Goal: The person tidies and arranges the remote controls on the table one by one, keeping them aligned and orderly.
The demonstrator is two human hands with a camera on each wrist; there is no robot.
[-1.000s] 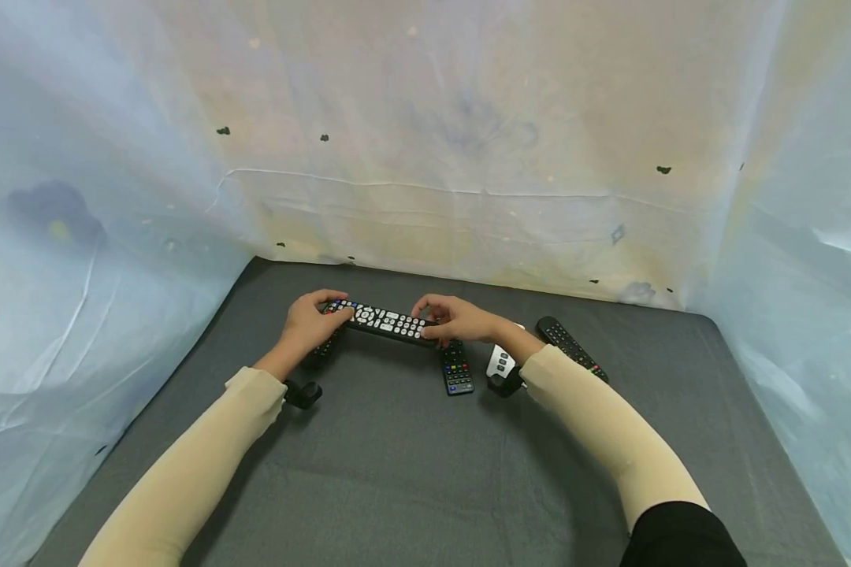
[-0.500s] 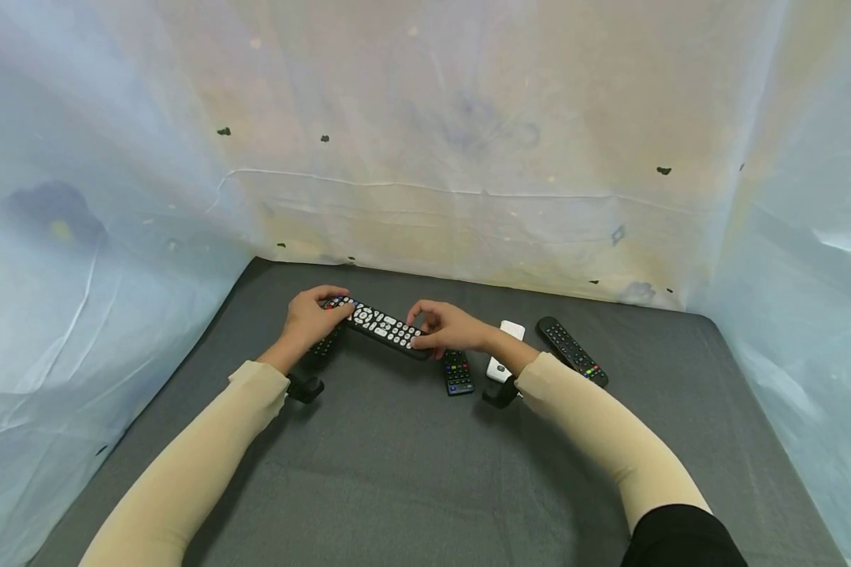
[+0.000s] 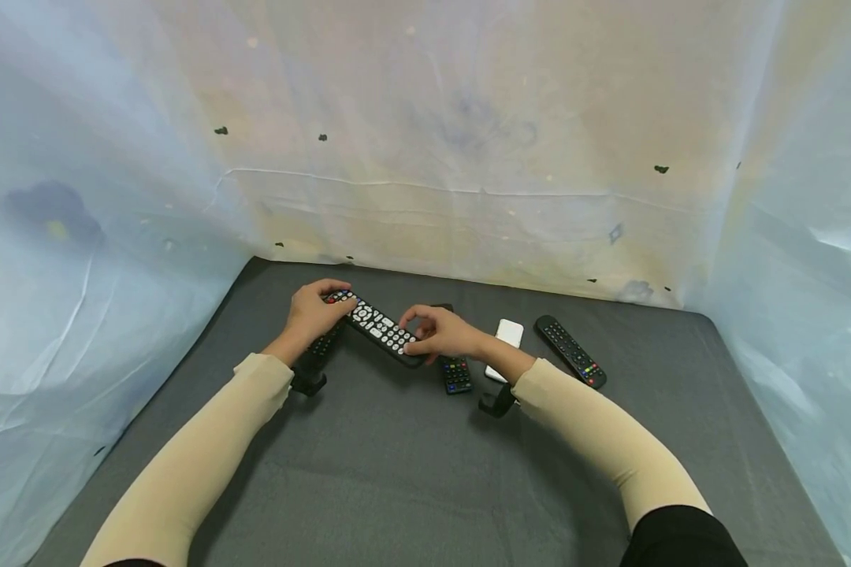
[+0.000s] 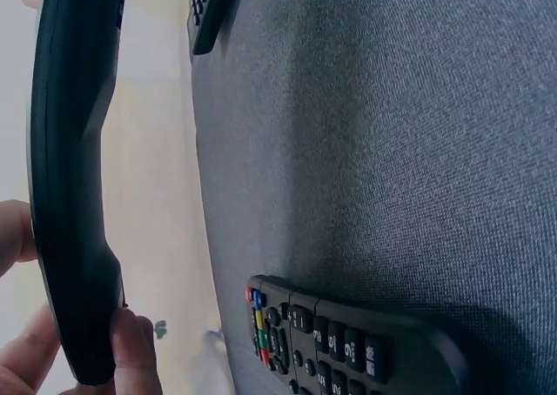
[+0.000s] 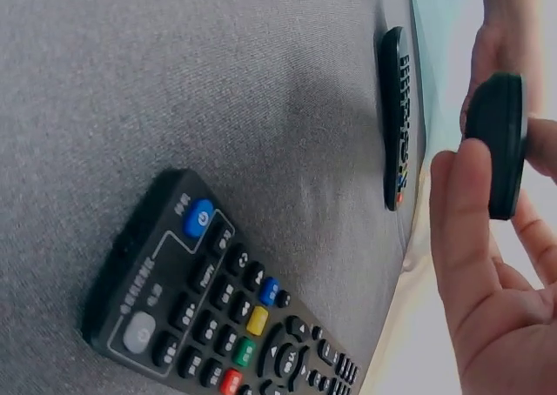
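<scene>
A long black remote with white buttons (image 3: 377,327) is held above the grey cloth by both hands. My left hand (image 3: 317,309) grips its far end and my right hand (image 3: 425,335) pinches its near end. In the left wrist view the held remote (image 4: 74,195) shows its dark side, with fingertips (image 4: 130,343) curled round its end. In the right wrist view the remote's end (image 5: 498,143) sits between thumb and fingers (image 5: 470,238). A small black remote (image 3: 456,372) lies just below my right hand.
A black remote (image 3: 322,342) lies under my left hand on the grey cloth (image 3: 397,472). A white remote (image 3: 505,337) and another black remote (image 3: 570,350) lie to the right. Pale sheeting (image 3: 425,157) walls in the back and both sides.
The held remote has swung from nearly level to slanting, its right end coming nearer and leftward. My right hand moved left with it, uncovering the white remote.
</scene>
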